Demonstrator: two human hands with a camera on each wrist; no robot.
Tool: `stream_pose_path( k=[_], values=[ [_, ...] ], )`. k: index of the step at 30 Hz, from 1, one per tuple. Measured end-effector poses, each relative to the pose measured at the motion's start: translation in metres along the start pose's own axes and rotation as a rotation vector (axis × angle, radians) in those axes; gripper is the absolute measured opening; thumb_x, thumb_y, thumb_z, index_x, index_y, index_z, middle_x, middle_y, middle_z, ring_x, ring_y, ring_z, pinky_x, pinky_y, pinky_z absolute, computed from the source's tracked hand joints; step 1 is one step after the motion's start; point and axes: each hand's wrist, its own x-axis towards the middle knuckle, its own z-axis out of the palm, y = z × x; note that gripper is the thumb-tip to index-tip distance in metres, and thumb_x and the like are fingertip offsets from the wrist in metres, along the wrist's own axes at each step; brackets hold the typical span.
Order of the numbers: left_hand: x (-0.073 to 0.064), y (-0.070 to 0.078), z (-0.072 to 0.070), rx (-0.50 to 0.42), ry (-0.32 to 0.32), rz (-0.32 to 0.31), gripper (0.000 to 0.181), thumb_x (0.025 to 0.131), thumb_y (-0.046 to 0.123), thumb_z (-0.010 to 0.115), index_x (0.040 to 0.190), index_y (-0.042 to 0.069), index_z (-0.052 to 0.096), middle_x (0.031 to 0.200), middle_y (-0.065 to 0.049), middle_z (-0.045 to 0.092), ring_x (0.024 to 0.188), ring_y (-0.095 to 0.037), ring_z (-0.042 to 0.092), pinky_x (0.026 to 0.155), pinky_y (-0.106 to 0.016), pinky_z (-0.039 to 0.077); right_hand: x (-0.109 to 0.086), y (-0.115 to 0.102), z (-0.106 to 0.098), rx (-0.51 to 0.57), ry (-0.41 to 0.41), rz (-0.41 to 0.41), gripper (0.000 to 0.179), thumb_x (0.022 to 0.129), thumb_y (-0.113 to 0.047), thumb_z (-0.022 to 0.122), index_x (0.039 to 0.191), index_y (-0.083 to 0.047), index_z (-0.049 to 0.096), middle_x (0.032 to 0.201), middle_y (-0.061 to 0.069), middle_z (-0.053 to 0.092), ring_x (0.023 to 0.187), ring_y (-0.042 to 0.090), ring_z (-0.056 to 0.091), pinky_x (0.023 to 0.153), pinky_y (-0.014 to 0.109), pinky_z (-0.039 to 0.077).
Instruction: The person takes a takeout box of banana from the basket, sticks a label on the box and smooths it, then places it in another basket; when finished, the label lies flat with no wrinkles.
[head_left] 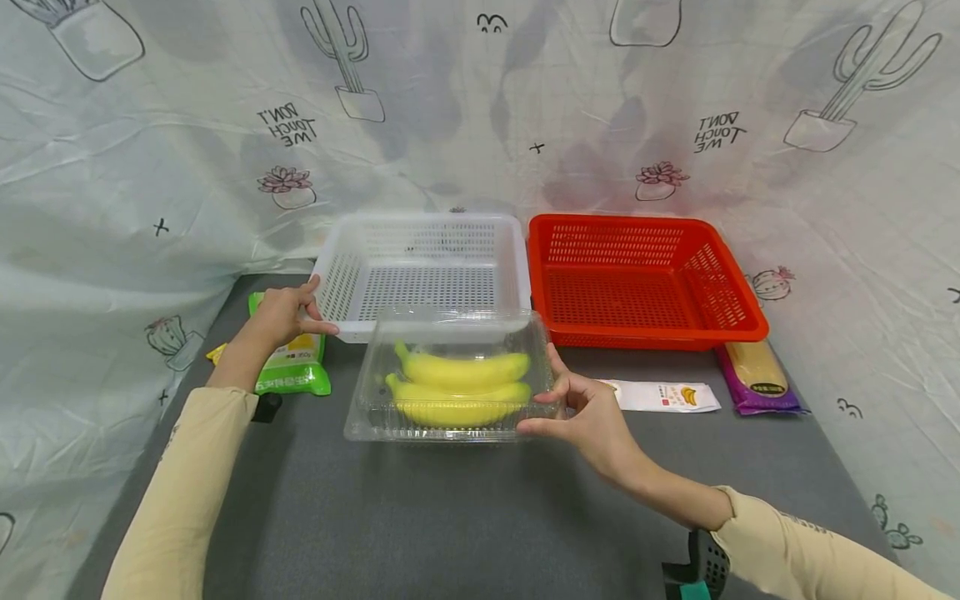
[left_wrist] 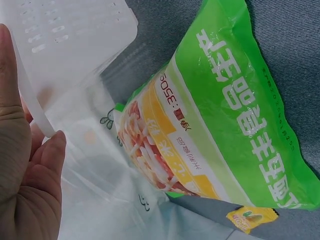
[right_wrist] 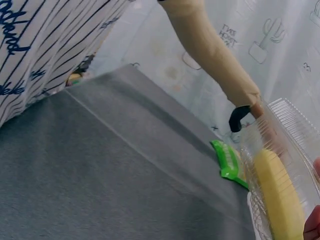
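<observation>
My left hand (head_left: 285, 315) pinches the left rim of the white plastic basket (head_left: 335, 327); thumb and fingers meet around that rim in the left wrist view. In my right hand (head_left: 588, 417) is the right side of a clear plastic clamshell box (head_left: 360, 421). Two yellow bananas (head_left: 457, 404) lie inside the box, stems to the left. The box overlaps the white basket's front rim in the head view. Beneath my left wrist lies a green noodle bag (left_wrist: 240, 110), partly covered by the arm in the head view.
A red plastic basket (head_left: 645, 337) stands right of the white one. In front of it are a white packet with a banana picture (head_left: 663, 397) and a purple-edged package (head_left: 759, 379). A small yellow wrapped item (left_wrist: 251, 218) lies by the green bag. A patterned curtain (head_left: 465, 108) borders the grey table (head_left: 450, 525).
</observation>
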Motion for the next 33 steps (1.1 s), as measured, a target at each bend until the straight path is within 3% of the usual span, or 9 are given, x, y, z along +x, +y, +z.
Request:
stream_pose_path(
  k=[10, 25, 33],
  values=[
    [0.0, 0.002, -0.002, -0.013, -0.012, -0.021, 0.037, 0.072, 0.038, 0.08, 0.072, 0.006, 0.062, 0.15, -0.023, 0.025, 0.045, -0.014, 0.025, 0.048, -0.028, 0.028, -0.01, 0.029, 0.014, 0.021, -0.001, -0.052, 0.026, 0.067, 0.003, 0.084, 0.082, 0.008, 0.063, 0.153, 0.015, 0.027, 0.048, 0.003, 0.032, 0.046, 0.016, 0.031],
    [0.0, 0.001, 0.0, -0.024, 0.004, -0.023, 0.041, 0.069, 0.042, 0.08, 0.072, 0.006, 0.061, 0.15, -0.022, 0.027, 0.044, -0.013, 0.025, 0.048, -0.029, 0.03, -0.011, 0.073, 0.033, 0.0, 0.076, -0.126, 0.026, 0.062, 0.001, 0.086, 0.077, 0.005, 0.066, 0.15, 0.015, 0.033, 0.053, 0.004, 0.025, 0.046, 0.021, 0.028],
    [0.001, -0.002, 0.0, -0.03, 0.007, -0.018, 0.039, 0.07, 0.041, 0.079, 0.072, 0.006, 0.061, 0.15, -0.021, 0.027, 0.043, -0.013, 0.024, 0.046, -0.028, 0.028, -0.006, 0.05, 0.047, -0.026, 0.081, -0.169, 0.024, 0.061, 0.01, 0.083, 0.075, 0.01, 0.064, 0.145, 0.027, 0.032, 0.053, 0.004, 0.025, 0.045, 0.026, 0.028]
  ],
)
